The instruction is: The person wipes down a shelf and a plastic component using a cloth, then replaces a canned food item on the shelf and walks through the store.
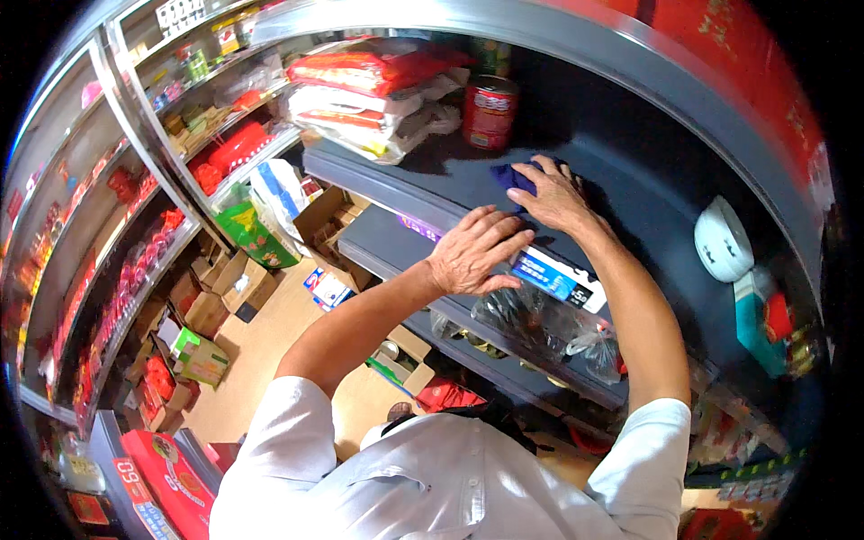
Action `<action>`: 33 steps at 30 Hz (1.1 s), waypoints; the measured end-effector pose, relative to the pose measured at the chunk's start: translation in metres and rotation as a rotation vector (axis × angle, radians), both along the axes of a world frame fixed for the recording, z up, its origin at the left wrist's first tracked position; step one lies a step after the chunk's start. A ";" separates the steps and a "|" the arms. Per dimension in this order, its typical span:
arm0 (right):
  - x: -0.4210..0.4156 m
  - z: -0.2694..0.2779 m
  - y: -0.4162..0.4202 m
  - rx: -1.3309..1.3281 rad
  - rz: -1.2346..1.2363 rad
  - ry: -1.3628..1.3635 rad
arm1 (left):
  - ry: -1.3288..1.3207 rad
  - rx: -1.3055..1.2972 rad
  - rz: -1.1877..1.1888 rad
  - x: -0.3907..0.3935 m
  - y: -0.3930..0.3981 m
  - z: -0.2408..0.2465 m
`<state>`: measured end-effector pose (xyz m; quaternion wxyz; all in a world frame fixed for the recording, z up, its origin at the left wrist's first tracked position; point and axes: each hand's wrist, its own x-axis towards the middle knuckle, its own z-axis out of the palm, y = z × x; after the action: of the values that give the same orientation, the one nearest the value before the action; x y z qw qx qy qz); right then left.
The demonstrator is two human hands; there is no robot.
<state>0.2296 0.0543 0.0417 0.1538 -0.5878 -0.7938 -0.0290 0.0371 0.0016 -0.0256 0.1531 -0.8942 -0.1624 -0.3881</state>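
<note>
My right hand point(557, 192) presses a bunched dark blue cloth point(505, 177) against the dark grey shelf board point(445, 182). Part of the cloth is hidden under the fingers. Palm down, my left hand point(476, 253) lies over the front edge of the same shelf, thumb spread, and no held thing shows in it. Just right of it, a blue and white price label point(553, 277) is fixed along the shelf edge. Behind the cloth stands a red tin can point(490, 111).
Stacked red and white bags point(378, 88) fill the shelf's left end. A white bowl point(723, 239) and a teal box point(756, 324) stand at right. Plastic bags point(520, 314) sit on the shelf below. Cardboard boxes point(243, 283) and a green bag point(256, 233) line the floor.
</note>
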 end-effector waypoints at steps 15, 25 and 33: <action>0.114 0.008 -0.114 -0.021 -0.093 0.155 | -0.492 -0.312 0.302 -0.034 0.086 0.050; 0.120 0.012 -0.109 -0.092 -0.303 0.132 | -0.469 -0.906 0.086 -0.025 0.254 0.038; 0.118 0.008 -0.089 -0.062 -0.284 0.078 | -0.299 -0.862 0.369 -0.017 0.241 0.037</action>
<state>0.3477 -0.0351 0.0499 0.1605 -0.6993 -0.6966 -0.0029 0.0204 0.2430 0.0110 -0.1896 -0.7672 -0.4839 -0.3760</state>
